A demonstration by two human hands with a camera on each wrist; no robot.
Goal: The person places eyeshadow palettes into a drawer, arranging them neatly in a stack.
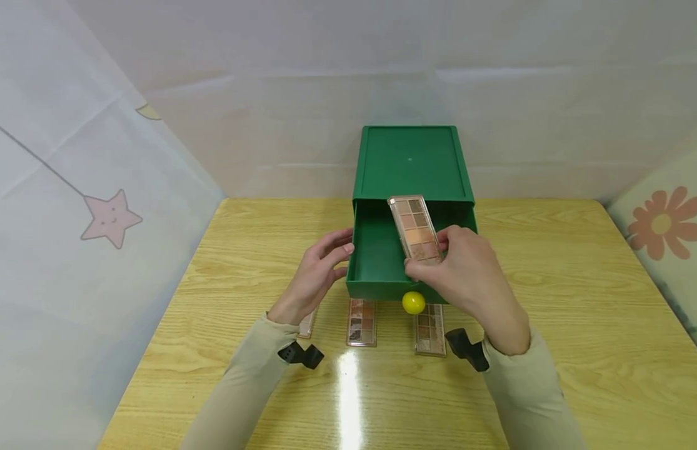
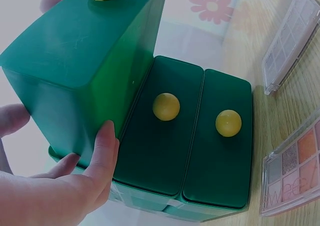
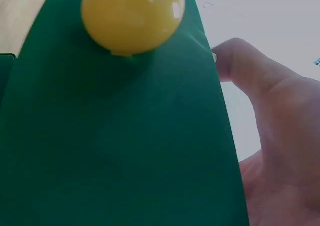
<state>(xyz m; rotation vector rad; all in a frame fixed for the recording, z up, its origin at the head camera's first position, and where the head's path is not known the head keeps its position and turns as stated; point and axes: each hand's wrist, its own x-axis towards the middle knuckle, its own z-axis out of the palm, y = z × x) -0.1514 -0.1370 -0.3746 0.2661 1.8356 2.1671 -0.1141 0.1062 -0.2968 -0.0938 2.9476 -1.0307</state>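
Note:
My right hand holds an eyeshadow palette, tilted, with its rows of brown and peach pans facing up. The palette is over the pulled-out top drawer of a green drawer cabinet. On the drawer's front is a yellow round knob. My left hand is at the drawer's left side; in the left wrist view, its fairly straight fingers touch the drawer from below. The right wrist view shows part of my right hand beyond the drawer front; the palette is hidden there.
Below the open drawer are two closed drawers with yellow knobs. On the wooden table in front of the cabinet lie more palettes: one in the middle, one at right, one partly hidden by my left wrist.

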